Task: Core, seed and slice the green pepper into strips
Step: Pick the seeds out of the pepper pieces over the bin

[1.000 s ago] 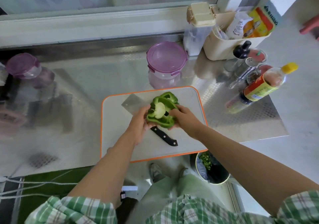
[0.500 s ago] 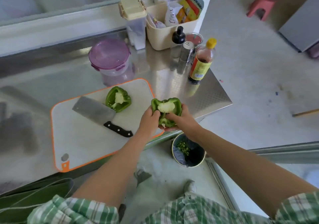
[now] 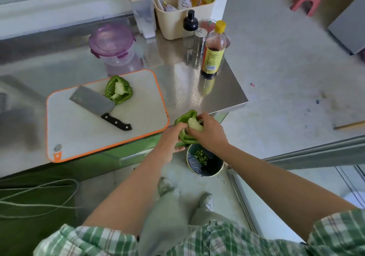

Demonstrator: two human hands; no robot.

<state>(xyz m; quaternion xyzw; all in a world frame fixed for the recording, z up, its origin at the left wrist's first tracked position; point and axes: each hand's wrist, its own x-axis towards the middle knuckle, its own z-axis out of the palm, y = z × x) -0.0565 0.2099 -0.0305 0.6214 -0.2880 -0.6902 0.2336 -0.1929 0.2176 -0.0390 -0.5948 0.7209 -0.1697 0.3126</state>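
Centrally, one glossy green pepper half (image 3: pixel 186 117) is held just off the front edge of the embossed steel desk (image 3: pixel 217 90), above a round, lined bin (image 3: pixel 215 169) on the floor. The left hand (image 3: pixel 169 137) grips its curved outer wall; the right hand (image 3: pixel 209 133) curls its fingers round the pale, spongy core (image 3: pixel 192 122). The second half (image 3: pixel 118 90) lies with its cut face showing on the white, orange-rimmed cutting board (image 3: pixel 138 117), just beside the flat rectangular blade of a black-handled cleaver (image 3: pixel 92 101).
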